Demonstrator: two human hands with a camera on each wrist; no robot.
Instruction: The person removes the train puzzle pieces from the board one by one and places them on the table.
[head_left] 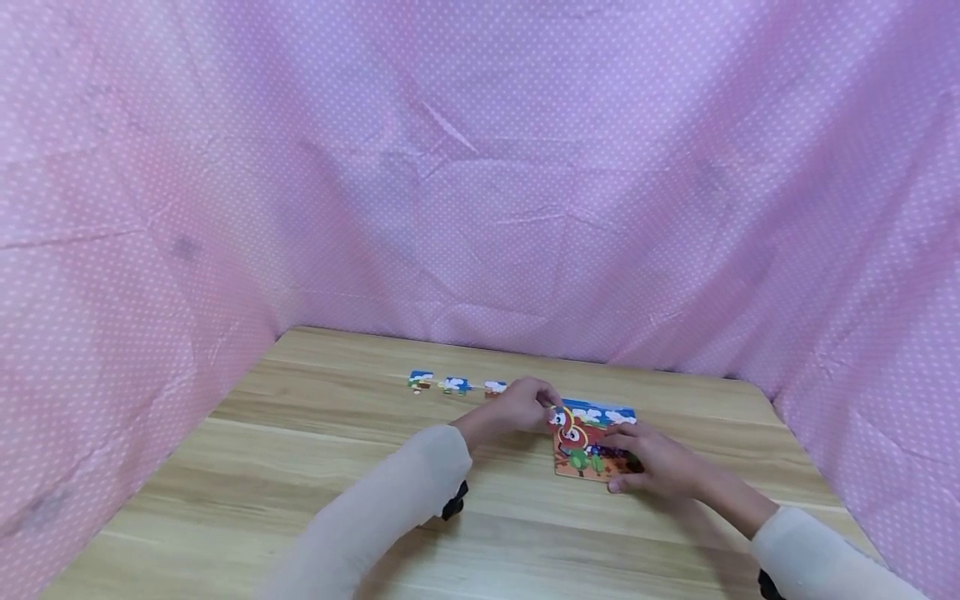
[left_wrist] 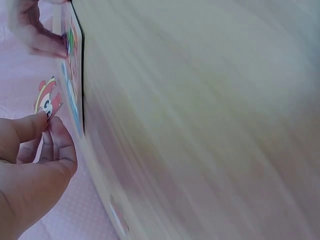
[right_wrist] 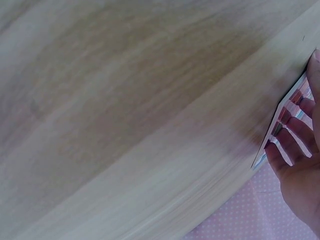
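My left hand [head_left: 525,404] pinches a jigsaw piece [left_wrist: 46,100] between thumb and fingers. The piece carries part of a red cartoon face with big eyes and a yellow edge. It is held up at the left side of a flat picture puzzle [head_left: 566,467], which shows blue sky, white clouds and colourful figures on an orange-brown ground. On the puzzle's right side rests my right hand [head_left: 656,462], its fingers spread over the picture and its thumb by the near edge. Those fingers hide part of the picture. In the right wrist view, fingertips [right_wrist: 283,131] touch the puzzle.
Three loose jigsaw pieces lie in a row left of the puzzle: one at the far left [head_left: 421,381], a cloud piece [head_left: 454,385] and another [head_left: 495,388] beside my left hand. Everything lies on a wooden table [head_left: 300,400]. Pink dotted cloth [head_left: 480,208] hangs around it.
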